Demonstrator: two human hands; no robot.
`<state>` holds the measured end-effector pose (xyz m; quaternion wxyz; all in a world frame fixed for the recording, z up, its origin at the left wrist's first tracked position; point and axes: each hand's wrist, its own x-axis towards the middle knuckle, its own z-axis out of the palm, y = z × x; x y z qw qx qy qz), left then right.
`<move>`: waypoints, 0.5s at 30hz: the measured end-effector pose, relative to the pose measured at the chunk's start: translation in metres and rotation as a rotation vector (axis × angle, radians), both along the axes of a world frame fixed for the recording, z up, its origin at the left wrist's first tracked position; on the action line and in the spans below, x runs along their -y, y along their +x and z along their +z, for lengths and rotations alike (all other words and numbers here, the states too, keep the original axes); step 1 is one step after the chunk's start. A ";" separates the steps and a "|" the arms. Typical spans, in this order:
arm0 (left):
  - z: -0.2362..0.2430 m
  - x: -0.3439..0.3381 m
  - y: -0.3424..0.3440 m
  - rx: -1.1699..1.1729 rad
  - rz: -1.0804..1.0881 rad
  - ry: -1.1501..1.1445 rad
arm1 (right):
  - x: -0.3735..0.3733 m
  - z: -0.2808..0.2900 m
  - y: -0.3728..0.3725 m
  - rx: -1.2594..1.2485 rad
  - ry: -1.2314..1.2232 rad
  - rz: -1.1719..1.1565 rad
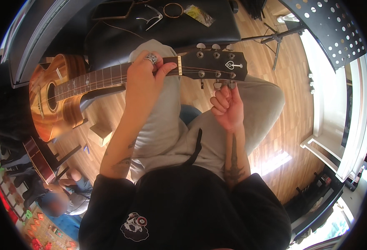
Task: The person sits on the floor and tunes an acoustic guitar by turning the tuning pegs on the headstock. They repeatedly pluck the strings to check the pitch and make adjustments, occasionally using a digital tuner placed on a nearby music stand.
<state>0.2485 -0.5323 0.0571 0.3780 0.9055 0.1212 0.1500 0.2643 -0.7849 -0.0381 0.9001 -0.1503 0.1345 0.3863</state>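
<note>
An acoustic guitar (pixel 69 104) with a wood-grained body lies across my lap, its dark headstock (pixel 214 64) to the right. Over the neck just left of the nut, my left hand (pixel 144 77) is closed, with a ring on one finger and the thumb pointing to the nut. It seems to pinch a guitar string, though its fingertips are partly hidden. Below the headstock, my right hand (pixel 228 106) has thumb and curled fingers on a tuning peg (pixel 232 85) of the near row. Strings run over the nut to the posts.
On the black padded bench (pixel 125 37) beyond lie a string winder or capo-like metal tool (pixel 151 18), a coiled string (pixel 173 10) and a clear packet (pixel 199 16). A black music stand (pixel 325 29) stands far right. Another person (pixel 69 196) sits lower left with a guitar (pixel 39 160).
</note>
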 end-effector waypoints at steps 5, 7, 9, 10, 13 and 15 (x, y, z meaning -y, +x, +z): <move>0.000 -0.001 0.000 -0.002 0.001 0.021 | -0.006 0.004 0.000 -0.051 -0.011 -0.089; 0.000 -0.001 -0.001 -0.006 0.005 0.013 | -0.006 -0.004 -0.001 0.186 -0.489 -0.119; -0.001 -0.001 -0.001 -0.003 0.008 0.001 | -0.004 -0.009 -0.003 0.236 -0.653 -0.137; 0.000 -0.001 0.000 -0.016 0.013 -0.012 | -0.003 -0.011 -0.003 0.265 -0.732 -0.147; 0.001 0.000 0.000 -0.035 0.019 -0.032 | 0.001 -0.014 -0.002 0.349 -0.971 -0.182; 0.001 -0.001 0.000 -0.019 0.013 -0.022 | 0.005 -0.006 0.002 0.103 -0.264 -0.052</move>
